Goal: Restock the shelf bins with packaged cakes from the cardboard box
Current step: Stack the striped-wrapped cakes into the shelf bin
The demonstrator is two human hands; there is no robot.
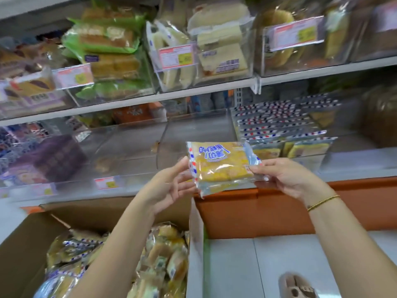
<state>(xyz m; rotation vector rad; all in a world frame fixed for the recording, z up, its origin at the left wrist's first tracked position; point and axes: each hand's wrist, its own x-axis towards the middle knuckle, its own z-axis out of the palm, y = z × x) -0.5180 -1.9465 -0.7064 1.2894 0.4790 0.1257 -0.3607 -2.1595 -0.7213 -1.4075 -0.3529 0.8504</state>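
A clear-wrapped yellow cake packet (221, 166) with blue print and a red-and-blue striped edge is held up in front of the lower shelf. My right hand (285, 176) pinches its right edge. My left hand (169, 186) is at its left edge with fingers relaxed and spread, touching or just off the wrapper. Below left stands the open cardboard box (25, 244), holding several more packaged cakes (165, 259). A clear shelf bin (277, 134) to the right holds a row of the same striped packets standing on edge. The clear bin (193, 134) behind the packet looks nearly bare.
The upper shelf (150, 97) carries clear bins of green-wrapped and white cakes with pink price tags (177, 55). Purple packets (55, 158) fill a lower-left bin. An orange base panel (268, 211) runs under the shelf. A shoe (297, 286) is on the white floor.
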